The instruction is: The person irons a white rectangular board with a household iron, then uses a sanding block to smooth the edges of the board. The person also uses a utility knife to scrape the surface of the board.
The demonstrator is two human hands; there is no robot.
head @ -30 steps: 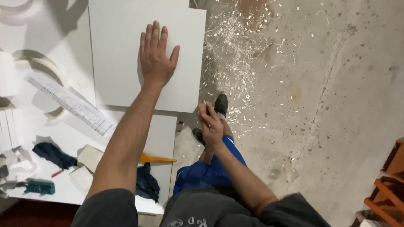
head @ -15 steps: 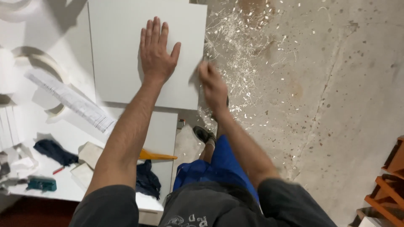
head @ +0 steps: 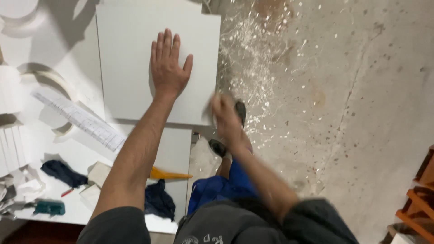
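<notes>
My left hand [head: 168, 68] lies flat, fingers spread, on a white square panel [head: 126, 54] that rests on a white worktable [head: 177, 145]. The panel's right side sticks out past the table edge. My right hand [head: 224, 115] is blurred by motion at the panel's lower right edge, with its fingers curled. Whether it holds anything is hidden by the blur.
A printed paper strip [head: 81, 118], tape rolls [head: 49, 81], a yellow tool [head: 168, 174], dark cloths [head: 159, 201] and a teal object [head: 49, 207] lie on the table. White shavings [head: 253, 54] litter the concrete floor. My shoe [head: 241, 110] stands below. An orange wooden frame [head: 420, 199] stands at right.
My right hand rose from near my leg to the panel's right edge, then slid down along it toward the lower corner. My left hand stayed flat on the panel.
</notes>
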